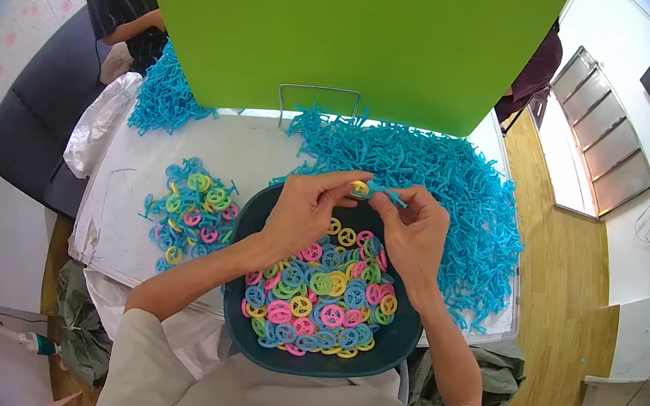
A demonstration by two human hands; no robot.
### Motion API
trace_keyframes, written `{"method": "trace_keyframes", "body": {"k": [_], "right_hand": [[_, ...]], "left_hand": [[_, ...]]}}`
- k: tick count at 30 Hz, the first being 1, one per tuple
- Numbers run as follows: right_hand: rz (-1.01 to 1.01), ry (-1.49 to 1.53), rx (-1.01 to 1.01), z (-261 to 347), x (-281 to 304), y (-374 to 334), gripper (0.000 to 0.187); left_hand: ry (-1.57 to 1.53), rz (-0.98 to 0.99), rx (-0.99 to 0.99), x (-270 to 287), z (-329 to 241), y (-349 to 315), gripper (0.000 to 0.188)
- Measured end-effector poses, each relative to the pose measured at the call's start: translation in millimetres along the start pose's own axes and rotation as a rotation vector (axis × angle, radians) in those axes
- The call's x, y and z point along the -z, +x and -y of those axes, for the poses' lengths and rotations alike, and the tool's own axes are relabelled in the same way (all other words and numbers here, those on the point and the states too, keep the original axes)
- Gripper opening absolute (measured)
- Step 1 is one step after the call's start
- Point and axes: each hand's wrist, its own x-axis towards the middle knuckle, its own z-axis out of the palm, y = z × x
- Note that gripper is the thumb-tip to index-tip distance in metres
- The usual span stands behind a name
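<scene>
Above a dark green tub, my two hands meet fingertip to fingertip. My left hand pinches a small yellow plastic spoked wheel. In my right hand is a blue plastic stem piece, its end close against the wheel; whether they are joined cannot be made out. Loose pink, yellow, green and blue spoked wheels fill the tub. To the right spreads a big heap of blue stem pieces. Left of the tub lies a smaller pile of coloured wheels with blue stems.
A bright green board stands across the back of the white table, with a metal wire frame before it. Another blue heap lies back left, near a silvery bag. One person sits at left, another at right.
</scene>
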Motion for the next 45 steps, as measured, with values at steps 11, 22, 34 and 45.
{"method": "trace_keyframes", "body": {"k": [11, 22, 34, 45], "right_hand": [[0.000, 0.083, -0.006, 2.0, -4.0, 1.4, 0.016], [0.065, 0.165, -0.002, 2.3, -1.6, 0.7, 0.016], [0.252, 0.576, -0.176, -11.2, 9.6, 4.8, 0.021], [0.221, 0.322, -0.186, -8.5, 5.2, 5.1, 0.021]], "left_hand": [[-0.001, -0.109, -0.209, -2.9, -5.3, -3.5, 0.037], [0.004, -0.127, -0.314, -2.8, 3.0, 0.1, 0.035], [-0.106, -0.045, -0.200, 1.4, -3.8, -1.3, 0.028], [-0.323, 0.044, 0.059, 8.6, -1.3, 8.0, 0.019]]}}
